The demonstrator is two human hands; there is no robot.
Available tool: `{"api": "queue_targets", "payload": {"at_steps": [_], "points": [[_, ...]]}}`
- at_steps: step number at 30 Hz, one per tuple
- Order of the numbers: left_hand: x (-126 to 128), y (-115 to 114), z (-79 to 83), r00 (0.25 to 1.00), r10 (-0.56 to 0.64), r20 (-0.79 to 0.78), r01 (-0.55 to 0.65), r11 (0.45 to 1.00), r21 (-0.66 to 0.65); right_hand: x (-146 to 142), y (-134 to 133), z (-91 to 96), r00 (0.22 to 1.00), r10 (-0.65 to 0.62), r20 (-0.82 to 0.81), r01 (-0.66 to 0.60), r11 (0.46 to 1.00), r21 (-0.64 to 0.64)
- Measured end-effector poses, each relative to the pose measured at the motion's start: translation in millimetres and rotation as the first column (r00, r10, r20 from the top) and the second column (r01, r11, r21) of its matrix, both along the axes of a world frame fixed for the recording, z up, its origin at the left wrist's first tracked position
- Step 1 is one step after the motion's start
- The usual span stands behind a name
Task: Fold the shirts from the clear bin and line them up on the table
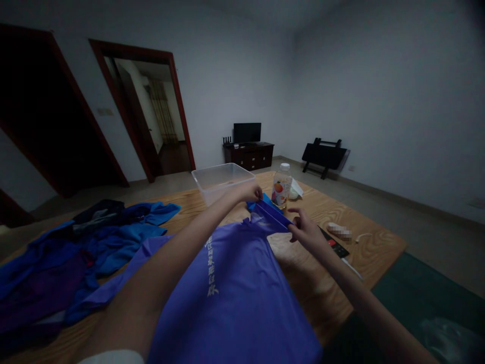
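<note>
A purple-blue T-shirt (235,283) with a column of pale lettering lies across the near part of the wooden table. Its sleeve at the far right is lifted and stretched between my two hands. My left hand (248,193) pinches one end of the sleeve's edge. The other end is gripped between thumb and finger of my right hand (303,227). Just behind the sleeve is a bit of brighter blue cloth (271,202), partly hidden. My left forearm crosses over the shirt and covers some of it.
Crumpled blue and dark clothes (125,240) lie on the left of the table (371,235). A clear plastic bin (223,177) and a drink bottle (282,184) stand beyond my hands. To the right lies a black remote-like object (337,245).
</note>
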State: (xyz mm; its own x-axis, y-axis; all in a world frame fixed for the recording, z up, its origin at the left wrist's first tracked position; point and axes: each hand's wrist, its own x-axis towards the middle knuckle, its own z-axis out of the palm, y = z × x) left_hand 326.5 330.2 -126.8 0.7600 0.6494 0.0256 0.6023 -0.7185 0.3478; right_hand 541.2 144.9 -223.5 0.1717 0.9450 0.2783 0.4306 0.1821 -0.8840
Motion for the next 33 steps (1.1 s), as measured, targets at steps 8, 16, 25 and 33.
{"api": "queue_targets", "payload": {"at_steps": [8,16,25,33], "points": [[22.5,10.4,-13.9,0.994,0.061,0.085,-0.056,0.996,-0.069,-6.7,23.7,26.3,0.860,-0.091,0.502,-0.030,0.973,0.228],[21.6,16.8,-53.4,0.960,0.038,0.277,0.008,0.987,-0.162,-20.1,62.7,5.7,0.851,0.147,0.505,-0.210,0.975,0.071],[8.1,11.6,-78.4,0.880,0.185,0.438,-0.118,0.977,-0.177,-26.0,117.8,1.8,0.947,0.235,0.217,-0.217,0.971,-0.104],[-48.4,-85.5,-154.3,0.903,0.283,0.324,-0.302,0.953,0.010,-0.5,142.6,26.0,0.986,0.151,0.065,-0.138,0.976,-0.169]]}}
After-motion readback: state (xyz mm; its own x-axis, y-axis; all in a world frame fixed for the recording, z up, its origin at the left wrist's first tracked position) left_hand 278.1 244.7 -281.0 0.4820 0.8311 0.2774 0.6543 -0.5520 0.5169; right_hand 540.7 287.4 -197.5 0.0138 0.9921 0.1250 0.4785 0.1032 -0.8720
